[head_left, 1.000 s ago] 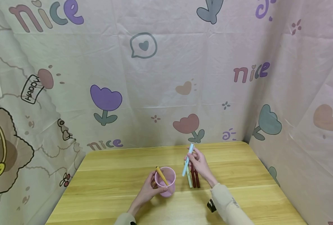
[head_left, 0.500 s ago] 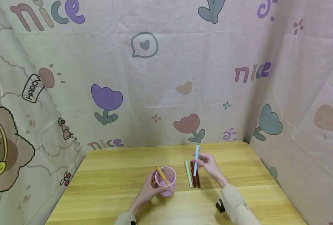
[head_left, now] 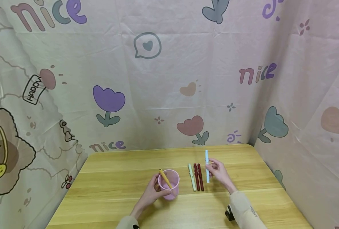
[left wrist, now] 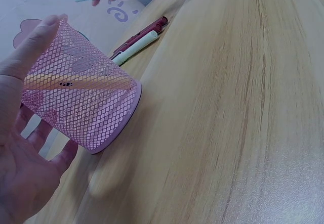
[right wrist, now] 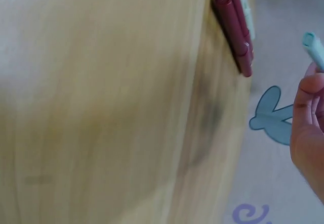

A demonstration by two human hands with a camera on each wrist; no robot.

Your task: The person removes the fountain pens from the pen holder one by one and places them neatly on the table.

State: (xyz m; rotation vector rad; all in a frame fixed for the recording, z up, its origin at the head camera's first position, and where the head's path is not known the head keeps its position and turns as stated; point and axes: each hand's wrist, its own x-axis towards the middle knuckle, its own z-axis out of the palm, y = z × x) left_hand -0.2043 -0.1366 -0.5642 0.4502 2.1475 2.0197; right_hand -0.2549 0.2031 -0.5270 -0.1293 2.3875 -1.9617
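My left hand (head_left: 152,192) grips a pink mesh cup (head_left: 168,184) on the wooden table (head_left: 115,197); a yellow pen (head_left: 165,178) leans inside it. In the left wrist view my thumb (left wrist: 30,47) lies along the pink mesh cup (left wrist: 81,105). My right hand (head_left: 219,171) pinches a light blue pen (head_left: 207,166), held nearly upright just right of a row of pens lying on the table: one pale green pen (head_left: 191,177) and two dark red pens (head_left: 198,176). The right wrist view shows the blue pen's tip (right wrist: 314,49) and the red pens (right wrist: 234,27).
Patterned cloth walls (head_left: 169,79) close in the table at the back and on both sides. The table's right edge (head_left: 269,178) runs close to the cloth. Bare wood lies in front of the cup and at the left.
My right hand has carried the light blue pen rightward, away from the cup and across the row of pens, to their right side. The left hand and cup stay still.
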